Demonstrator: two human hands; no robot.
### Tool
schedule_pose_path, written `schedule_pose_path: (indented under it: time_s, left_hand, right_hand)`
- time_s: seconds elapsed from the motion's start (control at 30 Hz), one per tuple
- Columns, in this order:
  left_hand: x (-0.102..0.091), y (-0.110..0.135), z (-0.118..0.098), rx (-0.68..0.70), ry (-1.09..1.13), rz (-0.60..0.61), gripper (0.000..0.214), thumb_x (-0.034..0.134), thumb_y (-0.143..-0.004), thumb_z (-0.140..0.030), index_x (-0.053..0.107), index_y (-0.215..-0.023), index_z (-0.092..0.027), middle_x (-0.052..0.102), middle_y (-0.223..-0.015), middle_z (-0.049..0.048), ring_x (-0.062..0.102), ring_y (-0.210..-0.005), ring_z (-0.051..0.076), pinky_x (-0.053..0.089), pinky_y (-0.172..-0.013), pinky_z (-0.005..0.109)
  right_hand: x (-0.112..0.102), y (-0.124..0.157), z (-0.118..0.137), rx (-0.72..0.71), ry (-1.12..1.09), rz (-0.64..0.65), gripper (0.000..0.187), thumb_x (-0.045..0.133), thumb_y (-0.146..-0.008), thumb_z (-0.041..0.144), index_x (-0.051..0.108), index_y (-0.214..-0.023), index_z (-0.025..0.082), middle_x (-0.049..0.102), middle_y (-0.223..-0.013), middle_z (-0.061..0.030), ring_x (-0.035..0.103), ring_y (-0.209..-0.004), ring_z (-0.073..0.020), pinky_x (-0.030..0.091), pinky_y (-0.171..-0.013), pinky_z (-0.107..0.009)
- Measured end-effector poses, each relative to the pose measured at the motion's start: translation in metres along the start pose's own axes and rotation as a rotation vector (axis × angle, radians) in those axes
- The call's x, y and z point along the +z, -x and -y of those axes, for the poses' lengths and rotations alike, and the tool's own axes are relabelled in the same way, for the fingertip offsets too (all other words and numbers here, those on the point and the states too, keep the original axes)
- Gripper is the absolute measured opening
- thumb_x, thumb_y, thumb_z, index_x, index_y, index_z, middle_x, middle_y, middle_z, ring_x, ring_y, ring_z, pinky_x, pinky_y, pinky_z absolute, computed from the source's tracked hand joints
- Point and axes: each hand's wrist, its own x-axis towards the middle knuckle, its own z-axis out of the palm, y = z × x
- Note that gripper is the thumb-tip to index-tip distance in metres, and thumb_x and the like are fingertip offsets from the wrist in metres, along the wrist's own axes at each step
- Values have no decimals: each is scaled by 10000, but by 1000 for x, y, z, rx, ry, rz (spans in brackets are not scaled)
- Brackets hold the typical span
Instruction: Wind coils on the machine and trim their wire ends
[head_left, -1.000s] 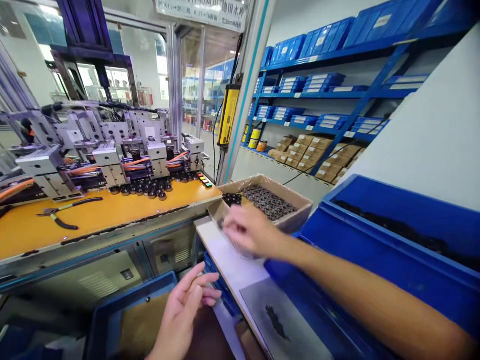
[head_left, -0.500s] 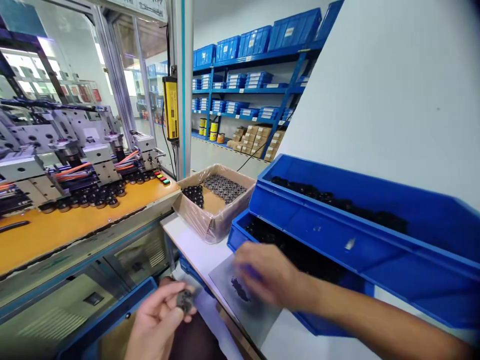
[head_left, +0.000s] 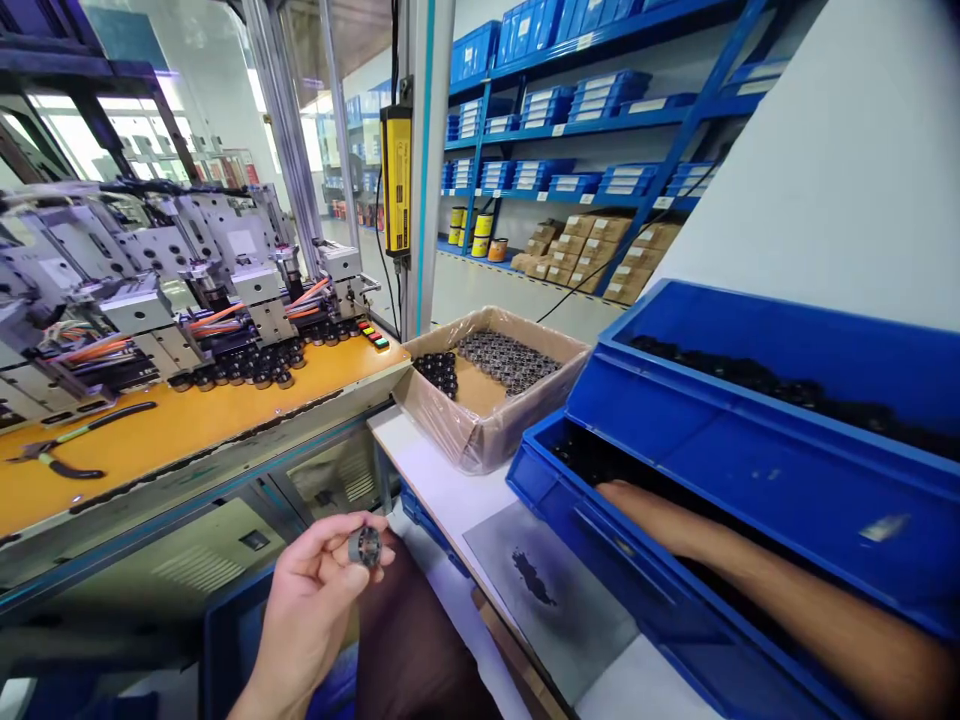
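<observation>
Grip closed, the left hand pinches a small grey-and-black ring-shaped part. Inside a blue plastic bin, the right hand's grip is hidden.

A factory workshop, shown by machinery and stocked shelving.

Pretty bright room tbh, big blue shelves at the back, pale floor below, slanted white panel on the right, windows glowing far left.
</observation>
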Motion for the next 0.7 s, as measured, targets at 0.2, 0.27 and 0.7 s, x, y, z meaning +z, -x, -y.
schedule_pose_path:
  time_s: [0.2,0.27,0.7]
  left_hand:
    - [-6,-1,-2,12,-1,20,322,913,-599,-246,793,-895,-200,790,-961,88,699,-658,136,572,-610,210]
    - [-12,-3,-1,19,-21,60,347,909,-590,-184,796,-917,-196,794,-979,98,707,-644,140,590,-619,223]
    - [12,-2,12,48,-141,213,330,854,-649,-85,787,-945,-216,799,-1015,74,761,-763,174,624,-749,249]
  right_hand:
    - [-28,-22,-7,125,4,353,239,691,-636,87,609,-475,244,656,-516,-50,647,-500,-185,439,-457,-261]
    - [-41,-29,-3,186,79,322,196,670,-625,85,637,-527,252,690,-582,-49,677,-562,-217,480,-508,-286]
    - [-67,-51,207,-523,-496,-208,113,598,-911,106,632,-980,188,651,-907,-59,647,-825,-137,563,-727,-242]
